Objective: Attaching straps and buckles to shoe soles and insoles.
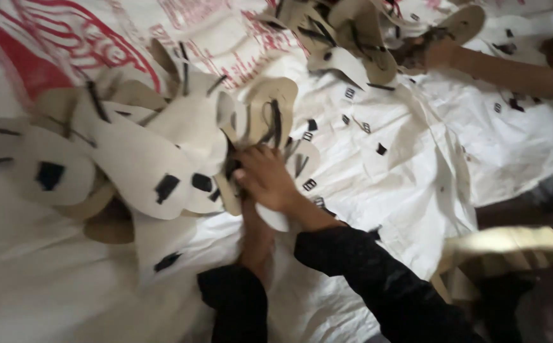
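Soles point(162, 159) of pale sandal material lie heaped on the white sheet point(416, 190), toward its left edge, directly ahead of both hands. The right hand point(267, 178), fingers pressed together, rests flat on the heap's near edge, long axes fanning leftward. The left hand point(255, 244) sits underneath, its fingers hidden; apparently gripping.

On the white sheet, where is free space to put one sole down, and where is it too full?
Free: the white sheet right of the right hand, with only a few small black scraps, and the near-left corner below the sole pile. Crowded: that pile left of the hands, and the top-centre heap by another person's hand.
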